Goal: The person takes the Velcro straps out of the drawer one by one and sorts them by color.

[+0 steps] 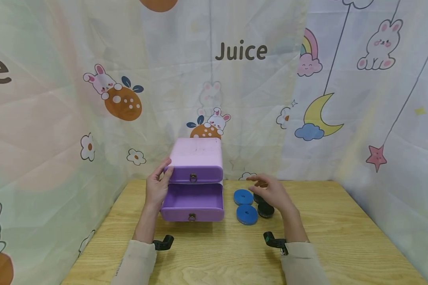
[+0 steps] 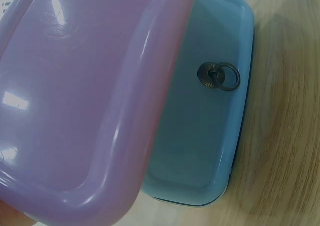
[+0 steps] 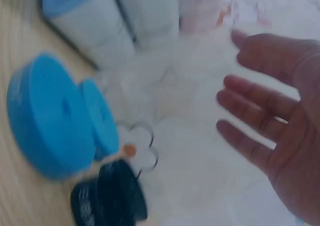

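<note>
1. From my place, I see the drawer box (image 1: 199,151) standing at the back of the wooden table (image 1: 207,253), before a printed curtain (image 1: 249,91).
2. My left hand (image 1: 157,188) grasps the box at its left side; the thumb lies on the front corner of the top drawer (image 1: 180,175).
3. The middle drawer (image 1: 210,215) is pulled out, and its inside is visible. Under it, the left wrist view shows a blue bottom drawer (image 2: 190,136) with a ring handle (image 2: 227,76).
4. My right hand (image 1: 272,194) has released fingers, a little bent and spread, and it holds nothing. It is above two black discs (image 1: 265,210), apart from them.
5. Two blue discs (image 1: 247,214) lie flat on the table, between the box and the black ones, one nearer to me than the other.
</note>
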`<state>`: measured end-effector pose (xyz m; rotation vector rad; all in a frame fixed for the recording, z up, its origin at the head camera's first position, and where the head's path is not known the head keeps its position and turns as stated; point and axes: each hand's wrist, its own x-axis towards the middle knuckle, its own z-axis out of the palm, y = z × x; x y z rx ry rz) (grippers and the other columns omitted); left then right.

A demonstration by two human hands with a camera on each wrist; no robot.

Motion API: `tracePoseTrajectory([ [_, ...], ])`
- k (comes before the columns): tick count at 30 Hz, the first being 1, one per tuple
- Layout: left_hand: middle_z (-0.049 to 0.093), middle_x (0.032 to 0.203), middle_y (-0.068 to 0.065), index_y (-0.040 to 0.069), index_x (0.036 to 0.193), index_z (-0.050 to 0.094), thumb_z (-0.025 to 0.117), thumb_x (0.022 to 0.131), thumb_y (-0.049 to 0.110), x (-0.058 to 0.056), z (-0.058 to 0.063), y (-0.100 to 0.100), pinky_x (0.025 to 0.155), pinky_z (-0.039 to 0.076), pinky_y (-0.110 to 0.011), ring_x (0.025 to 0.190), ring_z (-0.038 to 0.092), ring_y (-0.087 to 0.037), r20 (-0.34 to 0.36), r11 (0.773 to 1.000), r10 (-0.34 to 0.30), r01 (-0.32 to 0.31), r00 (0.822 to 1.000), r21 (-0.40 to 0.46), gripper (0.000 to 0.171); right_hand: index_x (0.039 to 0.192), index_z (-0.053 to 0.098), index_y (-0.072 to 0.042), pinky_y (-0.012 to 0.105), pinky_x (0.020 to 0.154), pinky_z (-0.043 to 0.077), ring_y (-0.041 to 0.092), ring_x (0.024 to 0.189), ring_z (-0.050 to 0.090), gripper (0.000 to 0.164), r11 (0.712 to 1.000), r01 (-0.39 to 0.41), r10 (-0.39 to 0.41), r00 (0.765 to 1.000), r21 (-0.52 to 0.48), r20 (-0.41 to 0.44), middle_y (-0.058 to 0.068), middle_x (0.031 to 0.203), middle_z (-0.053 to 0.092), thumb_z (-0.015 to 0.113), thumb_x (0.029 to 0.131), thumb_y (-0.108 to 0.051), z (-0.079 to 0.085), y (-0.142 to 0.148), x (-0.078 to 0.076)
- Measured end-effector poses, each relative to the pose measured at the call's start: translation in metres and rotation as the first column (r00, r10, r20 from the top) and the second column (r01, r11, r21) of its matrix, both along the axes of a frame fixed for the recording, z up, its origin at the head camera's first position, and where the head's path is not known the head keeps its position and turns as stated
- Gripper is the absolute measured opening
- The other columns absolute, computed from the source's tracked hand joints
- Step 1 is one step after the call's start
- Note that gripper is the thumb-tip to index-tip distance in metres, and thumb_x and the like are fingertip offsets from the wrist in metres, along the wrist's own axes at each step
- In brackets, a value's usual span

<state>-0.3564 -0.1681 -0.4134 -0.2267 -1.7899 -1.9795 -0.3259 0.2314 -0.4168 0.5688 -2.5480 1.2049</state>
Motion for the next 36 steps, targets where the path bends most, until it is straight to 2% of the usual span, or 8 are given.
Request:
tracePoseTrajectory([
  [3, 0.059, 0.152, 0.002, 0.012, 0.138, 0.069, 0.075, 0.098, 0.031, -0.001, 0.000, 0.000, 0.108, 0.045, -0.013, 0.148, 0.045, -0.009, 0.003, 1.000, -0.002, 0.002, 1.000, -0.004, 0.044, 0.129, 0.071, -0.014, 0.055, 0.095, 0.058, 0.031, 0.111, 0.070, 0.035, 0.998, -0.055, 0.051, 0.994, -0.038, -0.092, 0.009, 0.128, 0.072, 0.077, 0.096, -0.023, 0.010, -0.016, 0.005],
  [6, 0.059, 0.153, 0.002, 0.013, 0.138, 0.069, 0.075, 0.098, 0.031, -0.002, -0.001, 0.000, 0.108, 0.045, -0.013, 0.148, 0.044, -0.009, 0.007, 1.000, -0.003, 0.003, 1.000, -0.008, 0.044, 0.129, 0.071, -0.014, 0.053, 0.092, 0.059, 0.030, 0.109, 0.071, 0.035, 0.994, -0.096, 0.087, 0.985, -0.057, -0.149, 0.008, 0.126, 0.073, 0.078, 0.095, -0.022, 0.019, -0.033, 0.011],
  [12, 0.059, 0.153, 0.002, 0.013, 0.138, 0.069, 0.075, 0.098, 0.032, -0.003, -0.001, 0.000, 0.111, 0.043, -0.014, 0.149, 0.044, -0.009, 0.014, 1.000, 0.000, 0.000, 1.000, -0.013, 0.045, 0.129, 0.072, -0.013, 0.045, 0.090, 0.060, 0.021, 0.102, 0.070, 0.035, 0.974, -0.222, 0.210, 0.959, -0.047, -0.191, 0.004, 0.122, 0.074, 0.078, 0.096, -0.019, 0.030, -0.064, 0.024],
  [17, 0.059, 0.152, 0.001, 0.012, 0.137, 0.069, 0.075, 0.097, 0.031, -0.003, -0.002, 0.000, 0.111, 0.043, -0.014, 0.148, 0.045, -0.009, 0.000, 1.000, 0.001, -0.001, 1.000, -0.006, 0.044, 0.126, 0.072, -0.014, 0.027, 0.067, 0.055, 0.009, 0.076, 0.062, 0.033, 0.951, -0.310, 0.308, 0.933, 0.020, -0.185, -0.003, 0.098, 0.073, 0.078, 0.095, -0.020, 0.032, -0.089, 0.030],
  [20, 0.059, 0.152, 0.000, 0.012, 0.137, 0.069, 0.075, 0.097, 0.031, -0.002, -0.003, 0.000, 0.110, 0.043, -0.013, 0.148, 0.045, -0.009, -0.008, 1.000, -0.002, 0.002, 1.000, 0.002, 0.044, 0.127, 0.071, -0.011, 0.024, 0.061, 0.053, 0.006, 0.070, 0.059, 0.033, 0.925, -0.376, 0.378, 0.908, 0.050, -0.182, -0.002, 0.090, 0.071, 0.078, 0.095, -0.018, 0.031, -0.103, 0.033],
  [24, 0.059, 0.152, 0.000, 0.011, 0.137, 0.069, 0.075, 0.098, 0.030, -0.002, -0.003, 0.000, 0.110, 0.042, -0.012, 0.148, 0.044, -0.009, -0.012, 1.000, -0.001, 0.001, 1.000, 0.002, 0.044, 0.127, 0.071, -0.012, 0.024, 0.063, 0.057, 0.004, 0.070, 0.062, 0.032, 0.900, -0.432, 0.436, 0.888, 0.062, -0.143, -0.002, 0.088, 0.072, 0.077, 0.096, -0.019, 0.031, -0.117, 0.040],
  [32, 0.059, 0.153, 0.001, 0.013, 0.137, 0.069, 0.075, 0.097, 0.031, -0.002, -0.002, 0.000, 0.109, 0.044, -0.013, 0.148, 0.045, -0.009, -0.001, 1.000, -0.003, 0.003, 1.000, 0.004, 0.044, 0.125, 0.072, -0.014, 0.028, 0.071, 0.060, 0.004, 0.079, 0.067, 0.029, 0.885, -0.456, 0.464, 0.881, 0.093, -0.093, -0.001, 0.093, 0.076, 0.076, 0.097, -0.020, 0.032, -0.130, 0.048],
  [36, 0.059, 0.152, 0.001, 0.012, 0.137, 0.069, 0.076, 0.097, 0.030, -0.002, -0.002, 0.000, 0.108, 0.045, -0.013, 0.148, 0.045, -0.009, -0.009, 1.000, -0.002, 0.002, 1.000, 0.007, 0.044, 0.128, 0.071, -0.013, 0.026, 0.077, 0.061, 0.005, 0.089, 0.071, 0.032, 0.850, -0.517, 0.521, 0.854, 0.099, -0.017, 0.005, 0.104, 0.079, 0.076, 0.097, -0.020, 0.033, -0.133, 0.051],
])
